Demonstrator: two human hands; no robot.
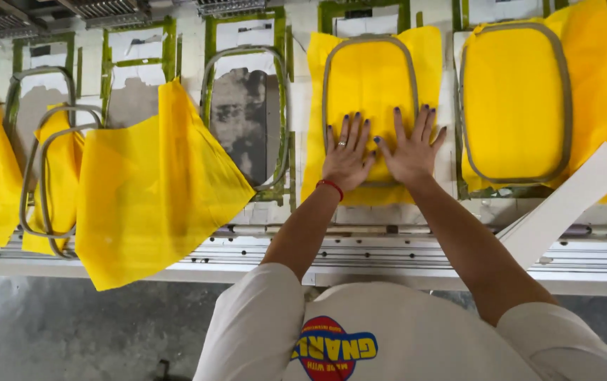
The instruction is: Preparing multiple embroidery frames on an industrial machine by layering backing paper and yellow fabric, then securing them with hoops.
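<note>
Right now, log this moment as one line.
left hand flat on yellow fabric | right hand beside it | grey hoop around fabric | empty hoop left

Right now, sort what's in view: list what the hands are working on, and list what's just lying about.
In hand:
- left hand and right hand, flat on the yellow fabric
- grey hoop frame around that fabric

Lying about:
- hooped yellow fabric to the right
- empty hoop
- loose yellow fabric
- white strips
- spare hoops, far left
</note>
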